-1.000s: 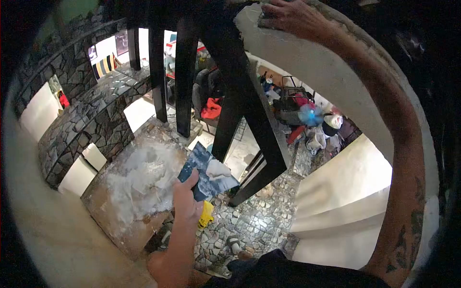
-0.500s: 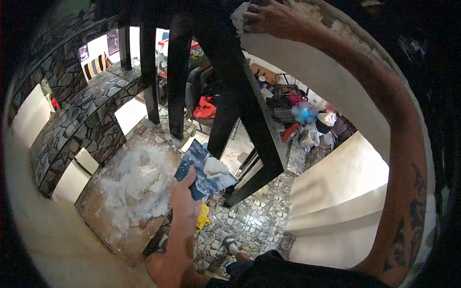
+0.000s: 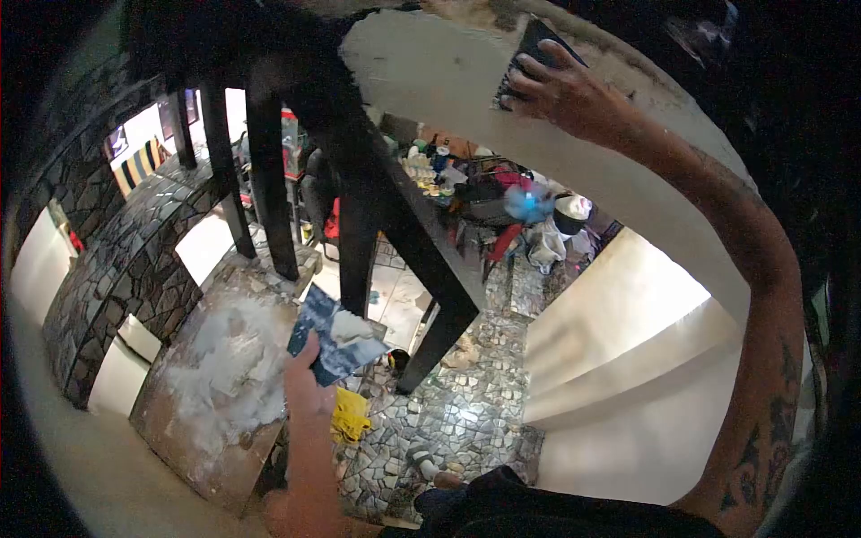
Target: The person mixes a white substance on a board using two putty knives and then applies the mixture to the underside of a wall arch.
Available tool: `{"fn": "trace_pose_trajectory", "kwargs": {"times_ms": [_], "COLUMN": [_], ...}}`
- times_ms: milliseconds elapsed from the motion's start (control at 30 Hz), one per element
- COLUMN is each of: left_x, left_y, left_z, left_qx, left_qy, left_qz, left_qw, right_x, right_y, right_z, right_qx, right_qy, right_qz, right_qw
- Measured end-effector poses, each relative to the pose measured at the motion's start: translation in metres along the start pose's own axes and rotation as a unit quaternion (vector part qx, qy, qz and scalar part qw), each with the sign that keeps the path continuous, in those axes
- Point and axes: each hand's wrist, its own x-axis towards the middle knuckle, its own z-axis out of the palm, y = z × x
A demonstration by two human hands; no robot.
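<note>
My left hand (image 3: 309, 381) holds a dark blue flat plate (image 3: 327, 336) low in the middle, thumb on top, with a lump of white paste (image 3: 352, 328) near its far end. Raised at the upper right, my right hand (image 3: 547, 85) grips a dark flat blade (image 3: 531, 56), its fingers spread over the back. The blade's edge lies against the pale wall band (image 3: 430, 58), which has a rough, brownish upper border. Part of the blade is hidden by the fingers.
Black slanted posts (image 3: 413, 224) stand ahead. A board smeared with white paste (image 3: 224, 368) lies at the left, near a stone-clad wall (image 3: 134, 242). A yellow cloth or bag (image 3: 350, 415) is on the stone-patterned floor (image 3: 466, 394). Clutter (image 3: 538, 220) stands beyond the posts.
My right hand has moved right along the wall, bringing its blade into sight. The view has shifted, so the posts and my left hand with its plate appear farther left.
</note>
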Motion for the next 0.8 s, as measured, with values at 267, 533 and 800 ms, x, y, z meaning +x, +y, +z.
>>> {"fn": "trace_pose_trajectory", "kwargs": {"times_ms": [267,533,800], "left_x": [-0.017,-0.031,-0.03], "left_y": [0.003,-0.042,-0.06], "left_z": [-0.01,0.041,0.044], "left_qx": [0.044,0.093,0.12], "left_qy": [-0.011,-0.048,-0.015], "left_qz": [0.016,0.007,0.016], "left_qw": [0.999,0.995,0.993], "right_x": [-0.09,-0.098,-0.02], "right_y": [-0.006,-0.261,-0.347], "right_z": [-0.056,-0.126,-0.159], "right_qx": [0.168,0.772,0.862], "right_qy": [-0.14,0.215,0.208], "right_qz": [0.081,0.523,0.41], "right_qw": [0.972,0.291,0.213]}}
